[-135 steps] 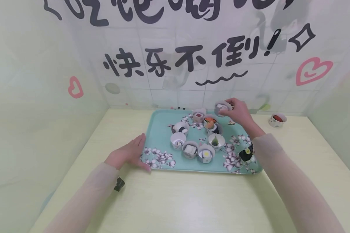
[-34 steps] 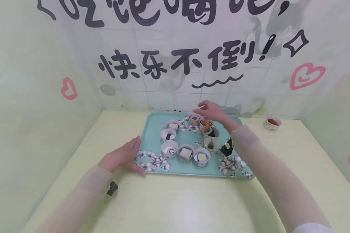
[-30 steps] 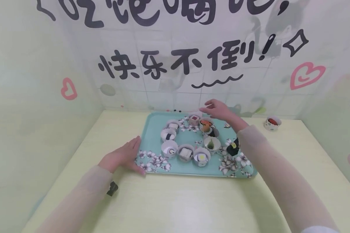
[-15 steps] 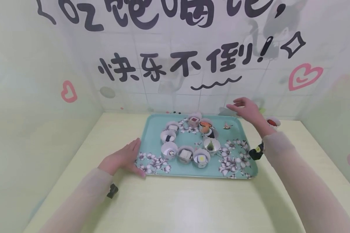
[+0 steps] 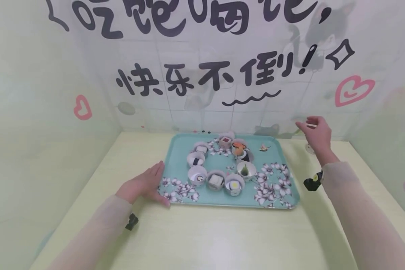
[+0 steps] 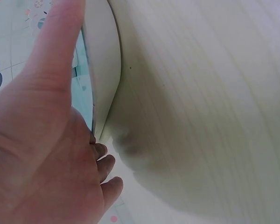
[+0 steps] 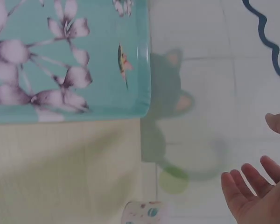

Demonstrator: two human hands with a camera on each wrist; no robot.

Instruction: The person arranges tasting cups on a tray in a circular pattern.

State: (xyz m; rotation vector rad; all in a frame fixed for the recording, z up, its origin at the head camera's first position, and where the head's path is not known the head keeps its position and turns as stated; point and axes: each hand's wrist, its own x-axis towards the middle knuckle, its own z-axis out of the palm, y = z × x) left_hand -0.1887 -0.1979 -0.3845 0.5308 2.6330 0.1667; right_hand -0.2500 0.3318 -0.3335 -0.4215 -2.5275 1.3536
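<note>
My left hand (image 5: 146, 184) lies at the left end of a turquoise flower-patterned tray (image 5: 182, 144), fingers extended along its side and thumb at the front corner. In the left wrist view, that hand (image 6: 51, 126) is against the tray's pale outer side. Several small paper cups with sushi-like pieces stand in a ring on the tray, among them a cup with an orange piece (image 5: 238, 147) and one with a green leaf (image 5: 245, 170). My right hand (image 5: 317, 135) is raised, holding nothing, fingers loosely bent, over a lone patterned cup (image 5: 309, 149) that it partly hides.
The lone cup (image 7: 142, 213) stands on the pale wooden table (image 5: 202, 232), right of the tray and near the back wall (image 5: 202, 48), which carries large dark lettering. Side panels (image 5: 395, 142) close in the table at left and right.
My right hand earlier held a cup over the tray's back; that cup now stands at the ring's back left. The empty hand has since moved right, off the tray. My left hand stays put.
</note>
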